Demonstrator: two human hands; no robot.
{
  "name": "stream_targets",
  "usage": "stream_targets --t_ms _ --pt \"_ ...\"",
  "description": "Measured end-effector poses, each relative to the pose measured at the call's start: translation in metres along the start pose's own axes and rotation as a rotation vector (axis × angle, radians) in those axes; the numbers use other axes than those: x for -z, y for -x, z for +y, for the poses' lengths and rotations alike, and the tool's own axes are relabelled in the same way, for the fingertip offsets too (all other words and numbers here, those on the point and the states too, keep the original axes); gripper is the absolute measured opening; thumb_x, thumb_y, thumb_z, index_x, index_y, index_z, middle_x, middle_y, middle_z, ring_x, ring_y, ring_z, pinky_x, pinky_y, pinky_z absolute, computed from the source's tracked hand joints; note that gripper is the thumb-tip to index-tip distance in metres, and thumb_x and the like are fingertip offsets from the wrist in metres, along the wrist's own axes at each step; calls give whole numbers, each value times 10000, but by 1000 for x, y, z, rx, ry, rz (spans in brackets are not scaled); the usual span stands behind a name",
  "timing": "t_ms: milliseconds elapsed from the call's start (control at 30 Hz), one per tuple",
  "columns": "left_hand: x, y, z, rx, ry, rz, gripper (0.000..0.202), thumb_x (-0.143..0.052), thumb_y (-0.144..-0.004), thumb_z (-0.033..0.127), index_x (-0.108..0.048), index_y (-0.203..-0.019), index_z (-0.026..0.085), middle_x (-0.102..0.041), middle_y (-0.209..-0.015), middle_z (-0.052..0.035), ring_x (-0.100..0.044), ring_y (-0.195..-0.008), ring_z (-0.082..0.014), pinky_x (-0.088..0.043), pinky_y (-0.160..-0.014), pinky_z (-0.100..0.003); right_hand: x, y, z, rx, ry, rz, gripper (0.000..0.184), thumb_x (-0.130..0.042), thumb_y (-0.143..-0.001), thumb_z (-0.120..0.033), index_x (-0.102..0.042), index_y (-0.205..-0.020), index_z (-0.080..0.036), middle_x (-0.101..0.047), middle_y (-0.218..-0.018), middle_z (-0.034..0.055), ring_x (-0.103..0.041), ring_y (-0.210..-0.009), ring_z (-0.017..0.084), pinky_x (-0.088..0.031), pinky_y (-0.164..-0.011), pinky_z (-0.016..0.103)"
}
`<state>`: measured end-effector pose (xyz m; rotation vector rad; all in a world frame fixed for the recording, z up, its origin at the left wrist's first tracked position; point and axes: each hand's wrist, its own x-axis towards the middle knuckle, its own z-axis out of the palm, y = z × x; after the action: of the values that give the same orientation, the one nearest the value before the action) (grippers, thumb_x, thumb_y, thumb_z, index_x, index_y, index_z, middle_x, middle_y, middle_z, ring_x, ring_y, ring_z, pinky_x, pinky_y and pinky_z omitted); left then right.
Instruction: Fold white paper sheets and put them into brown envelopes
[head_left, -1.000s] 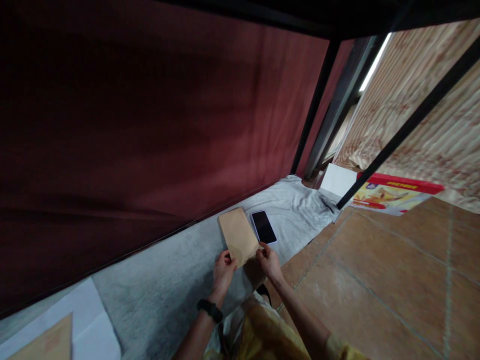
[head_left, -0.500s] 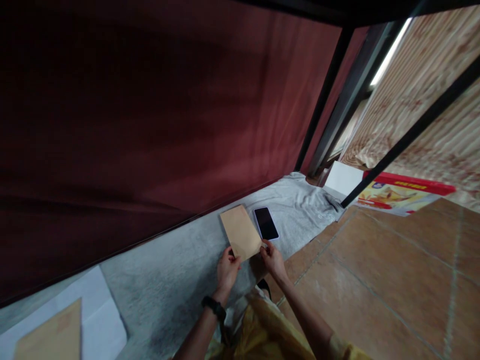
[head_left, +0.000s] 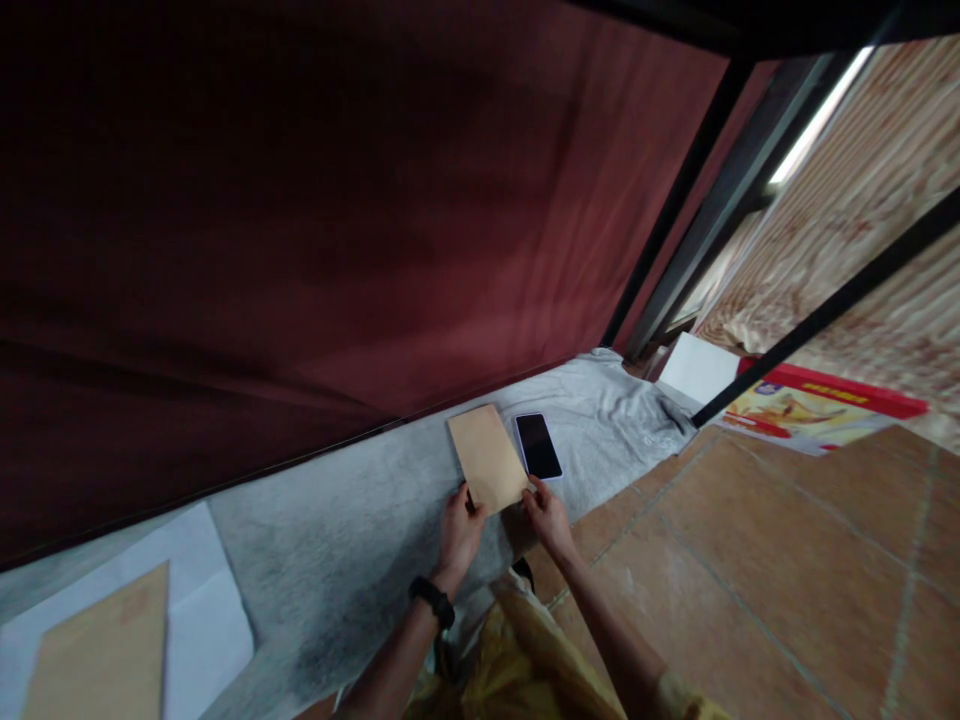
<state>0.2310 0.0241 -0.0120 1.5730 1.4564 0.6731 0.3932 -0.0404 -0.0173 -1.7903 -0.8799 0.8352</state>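
Note:
A plain tan paper envelope (head_left: 487,455) is held out in front of me, its near end between my two hands. My left hand (head_left: 460,527) pinches its near left corner, and my right hand (head_left: 547,512) grips the near right corner. Just right of the envelope lies a phone (head_left: 538,445) with a dark screen and a pale edge, resting on the grey cloth. On my left wrist is a black band (head_left: 433,602).
Grey cloth (head_left: 315,520) covers the narrow surface along a dark red fabric wall (head_left: 375,250). At lower left, another tan envelope (head_left: 101,650) lies on white paper (head_left: 214,610). A black bar (head_left: 825,320) slants at right over a red-and-yellow carton (head_left: 810,405) on the tiled floor (head_left: 750,560).
The view has shifted slightly, so the surroundings sit a little differently. Both hands still hold the envelope, which shows almost no movement over the cloth.

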Motion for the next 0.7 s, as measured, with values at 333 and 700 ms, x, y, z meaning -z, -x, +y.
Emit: stream_targets --t_ms 333,700 --pt "-3 8 0 -26 -148 40 422 -528 -888 239 -572 -1303 175 -622 -1271 -139 -614 -1173 -238 -448 -1049 -347 -2 -2 14 4 70 -14 655 -460 -924 -534 -555 -1400 -94 -695 -740 36 -637 -607 187 -511 -546 270" --pt "-5 6 -5 -56 -71 50 464 -556 -863 225 -559 -1325 188 -596 -1312 -132 -571 -1235 -249 -426 -1089 -373 -1 1 20 23 78 -55 680 -426 -944 -533 -486 -1452 -85 -689 -792 36 -640 -623 180 -511 -557 274"
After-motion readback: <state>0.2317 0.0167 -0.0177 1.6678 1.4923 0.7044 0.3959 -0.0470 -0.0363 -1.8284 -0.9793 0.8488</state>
